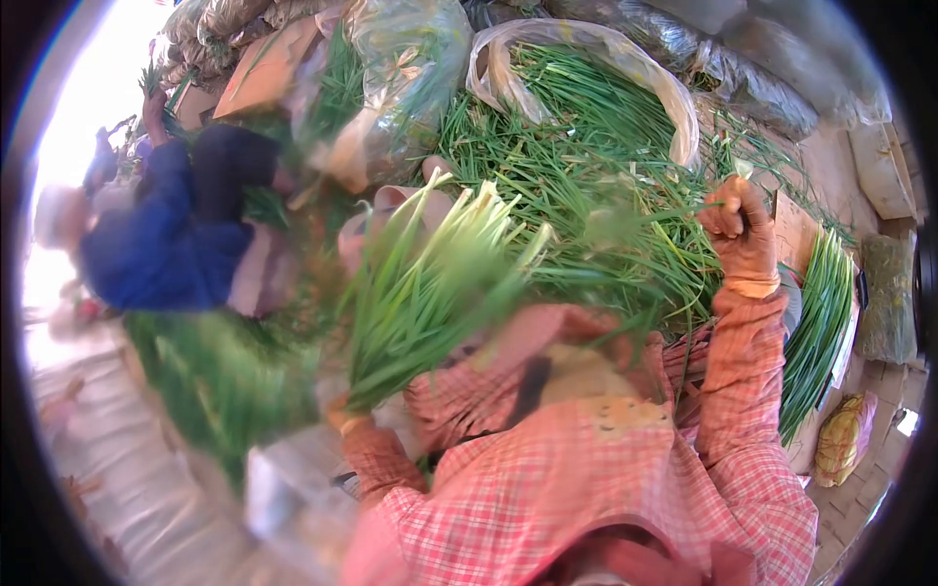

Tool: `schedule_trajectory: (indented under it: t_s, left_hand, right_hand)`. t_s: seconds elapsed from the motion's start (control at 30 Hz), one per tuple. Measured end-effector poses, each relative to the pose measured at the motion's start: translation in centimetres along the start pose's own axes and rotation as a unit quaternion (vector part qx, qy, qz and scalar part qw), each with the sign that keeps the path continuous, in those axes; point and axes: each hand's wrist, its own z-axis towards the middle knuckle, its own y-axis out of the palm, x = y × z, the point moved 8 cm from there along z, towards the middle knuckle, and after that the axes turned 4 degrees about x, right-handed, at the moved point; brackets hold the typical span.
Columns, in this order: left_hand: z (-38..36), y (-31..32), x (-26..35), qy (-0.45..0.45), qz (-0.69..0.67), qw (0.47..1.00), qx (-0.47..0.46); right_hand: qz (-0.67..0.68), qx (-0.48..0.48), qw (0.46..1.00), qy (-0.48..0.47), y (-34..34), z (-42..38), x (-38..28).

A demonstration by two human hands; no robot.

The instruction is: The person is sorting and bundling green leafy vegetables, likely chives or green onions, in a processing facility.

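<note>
My left hand (344, 414) grips the lower, leafy end of a large bunch of green chives (420, 293), partly blurred. The pale cut ends of the bunch point up and away from me. My right hand (740, 220) is raised at the right, its fingers closed on a few thin chive blades (674, 211) that trail to the left. A pale scrap shows above its fingers. Beyond both hands, a loose heap of chives (596, 176) covers the floor in front of my lap.
An open clear plastic bag (689, 117) of chives lies at the back, with another plastic bag (410, 59) beside it. More chives (816, 337) lie at the right, near a yellow-and-pink bundle (845, 439). A person in blue (166, 244) sits at the left. Cardboard (269, 63) stands behind.
</note>
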Motion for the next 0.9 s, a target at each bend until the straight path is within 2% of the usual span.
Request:
schedule_trajectory:
  t_s: [0.03,0.07,0.1,0.13,0.2,0.3,0.33,0.37,0.4,0.43,0.5,0.57,0.63,0.67,0.7,0.73,0.77,0.83,0.9]
  left_hand:
    - [-0.4,-0.8,-0.1,-0.006,-0.008,1.0,0.009]
    - [-1.0,-1.4,-0.2,-0.011,-0.014,1.0,0.014]
    - [-1.6,-2.2,-0.3,-0.018,-0.017,0.999,0.021]
    - [-2.0,-2.8,-0.4,-0.023,-0.021,0.999,0.027]
    - [-3.1,-3.6,-0.6,-0.035,-0.028,0.998,0.034]
    - [-4.4,-4.4,-0.9,-0.051,-0.041,0.997,0.041]
    - [-4.7,-4.5,-0.9,-0.054,-0.044,0.997,0.041]
    - [-4.9,-4.6,-0.9,-0.057,-0.048,0.996,0.042]
    - [-5.1,-4.6,-0.9,-0.058,-0.05,0.996,0.043]
    - [-5.0,-4.4,-1.1,-0.061,-0.055,0.996,0.041]
    - [-4.6,-4.0,-1.2,-0.062,-0.072,0.995,0.037]
    - [-4.2,-3.4,-1.5,-0.061,-0.082,0.994,0.029]
    - [-4.0,-2.9,-1.7,-0.062,-0.09,0.994,0.021]
    - [-3.8,-3.0,-1.8,-0.062,-0.095,0.993,0.02]
    - [-3.9,-2.7,-1.9,-0.061,-0.092,0.994,0.015]
    - [-3.9,-2.7,-2.0,-0.063,-0.096,0.993,0.014]
    - [-3.9,-2.8,-2.1,-0.064,-0.097,0.993,0.013]
    - [-4.0,-3.1,-2.1,-0.069,-0.102,0.992,0.014]
    - [-4.5,-3.5,-2.2,-0.075,-0.096,0.992,0.018]
  right_hand:
    - [-0.237,0.094,0.967,0.019,-4.7,0.2,0.4]
    - [-0.518,0.105,0.848,-0.047,-4.0,-0.3,-0.2]
    - [-0.747,0.107,0.647,-0.109,-2.1,-1.1,-0.2]
    - [-0.693,0.091,0.699,-0.153,-0.7,-1.4,0.5]
    - [-0.579,0.021,0.803,-0.138,5.3,-1.5,3.0]
    - [-0.459,-0.089,0.882,-0.06,10.4,-2.0,12.3]
    - [-0.393,-0.115,0.902,0.137,12.5,-2.5,12.8]
    - [-0.295,-0.061,0.951,0.074,11.2,-2.2,17.2]
    - [-0.18,-0.059,0.966,0.174,11.1,-2.6,17.7]
    - [-0.064,-0.056,0.959,0.272,11.2,-3.3,17.6]
    - [0.045,0.101,0.969,0.219,7.5,-2.5,13.4]
    - [0.154,0.153,0.97,0.107,4.0,-1.6,8.4]
    - [0.124,0.137,0.979,0.089,-2.1,-1.5,5.6]
    - [-0.109,0.158,0.978,0.078,-5.0,-1.3,4.5]
    - [-0.335,0.17,0.924,0.065,-7.0,-1.1,3.7]
    - [-0.653,0.114,0.738,-0.125,-5.4,-1.4,2.7]
    - [-0.777,0.107,0.618,-0.064,-1.9,-1.8,2.0]
    - [-0.7,0.088,0.655,-0.27,4.7,-2.8,1.1]
    - [-0.676,0.041,0.715,-0.174,10.6,-2.7,3.1]
